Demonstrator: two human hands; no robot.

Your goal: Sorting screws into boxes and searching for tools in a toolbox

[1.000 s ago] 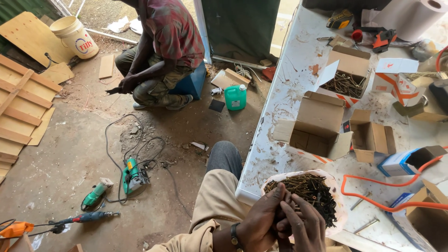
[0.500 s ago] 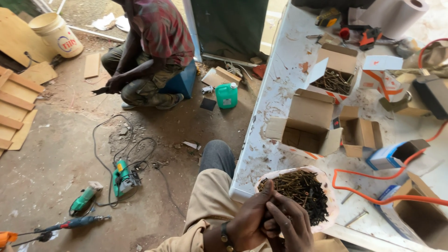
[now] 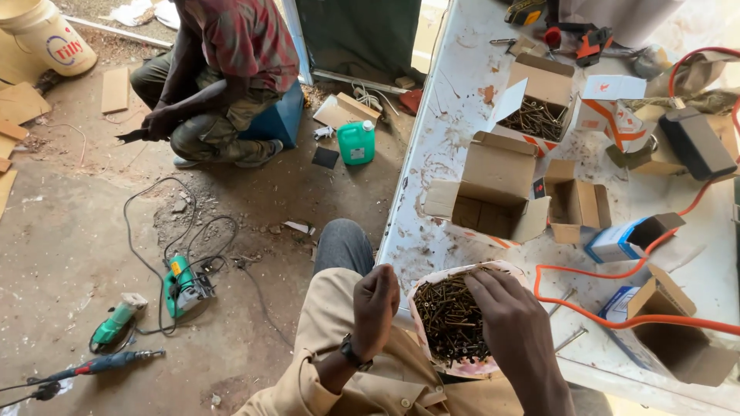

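White worktop (image 3: 462, 100), near edge: right hand (image 3: 509, 323) spreads open-fingered over the screw bowl (image 3: 455, 320), while left hand (image 3: 375, 304), just beside its left rim, stays out, curled closed.

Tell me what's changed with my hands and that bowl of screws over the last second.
A second ago both hands were pressed together over the near edge of the bowl of screws. Now they are apart: the left hand is drawn back to the left, closed in a loose fist beside the bowl of screws, while the right hand rests on the screws. The bowl and the open cardboard boxes on the white table stayed put.
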